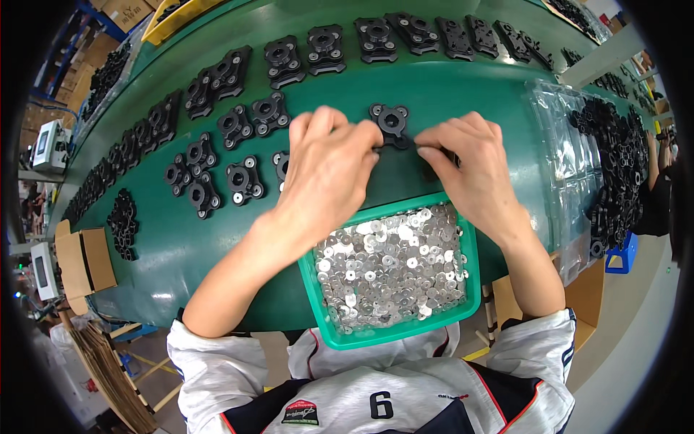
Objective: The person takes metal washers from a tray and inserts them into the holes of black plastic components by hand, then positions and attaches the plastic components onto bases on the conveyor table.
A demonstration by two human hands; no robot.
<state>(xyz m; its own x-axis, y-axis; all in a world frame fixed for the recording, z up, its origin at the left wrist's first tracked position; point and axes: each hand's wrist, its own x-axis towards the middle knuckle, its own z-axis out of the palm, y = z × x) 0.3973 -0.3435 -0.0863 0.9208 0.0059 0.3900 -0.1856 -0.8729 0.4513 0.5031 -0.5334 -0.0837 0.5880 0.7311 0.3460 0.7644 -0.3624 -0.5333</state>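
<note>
Between my hands is a black three-lobed plastic part (392, 121) with a round hole in its middle. My left hand (318, 170) is closed, its fingertips gripping the left side of that part. The fingers of my right hand (473, 170) are pinched together by the part's lower right lobe; whatever they hold is hidden. Just below my hands, a green tray (473, 289) is full of small flat silver washers (390, 271). To the left, several similar black parts (244, 179) lie on the green table, with silver discs in their lobes.
A row of black assemblies (325, 49) runs along the green conveyor (303, 22) at the far side. A pile of black parts (618, 166) lies on clear plastic trays (564, 145) at right. Small black pieces (123, 224) and a cardboard box (83, 264) are at left.
</note>
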